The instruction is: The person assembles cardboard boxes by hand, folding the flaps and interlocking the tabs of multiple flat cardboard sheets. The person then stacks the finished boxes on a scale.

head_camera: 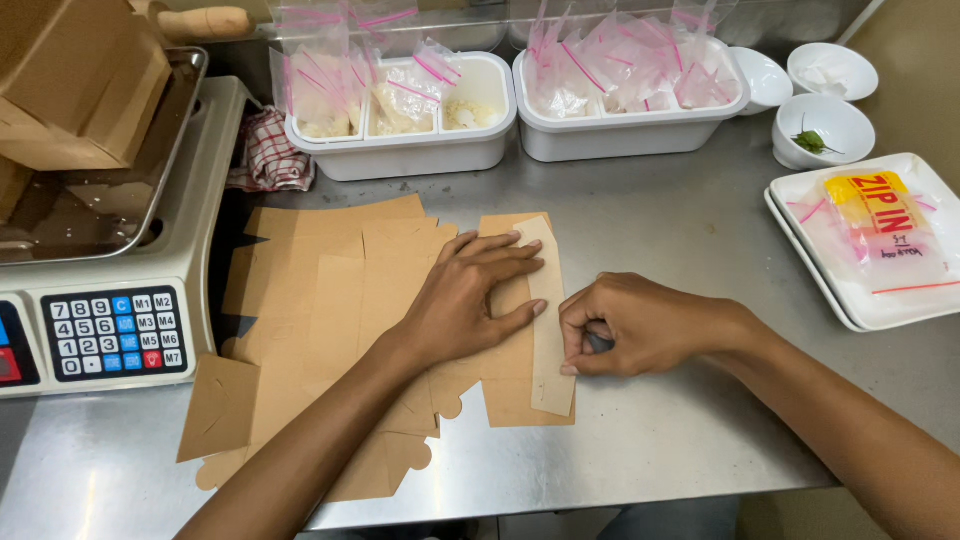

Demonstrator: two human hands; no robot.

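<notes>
fingers (500, 262) of left hand (462, 300) spread flat on brown cardboard sheet (340, 300) | right hand (640, 325) fingers curled, pinching pale folded flap (548, 330) | sheet: flat, unfolded, notched edges, middle of frame on steel tabletop (680, 230)

Landmark: weighing scale (110, 280), keypad front, steel pan on top, at the left edge of the steel counter (650, 440). A folded brown carton (75, 85) rests on the scale's pan. Just right of the scale, at the back: red-checked cloth (268, 152). Further right, two white tubs (410, 150) (630, 135) stuffed with small clear zip bags, pink-striped. Far right of the scale: three small white bowls (835, 125), one holding a green leaf. Nearer than these, stacked white square plates (850, 300) carrying a pack of zip bags (880, 225).
</notes>
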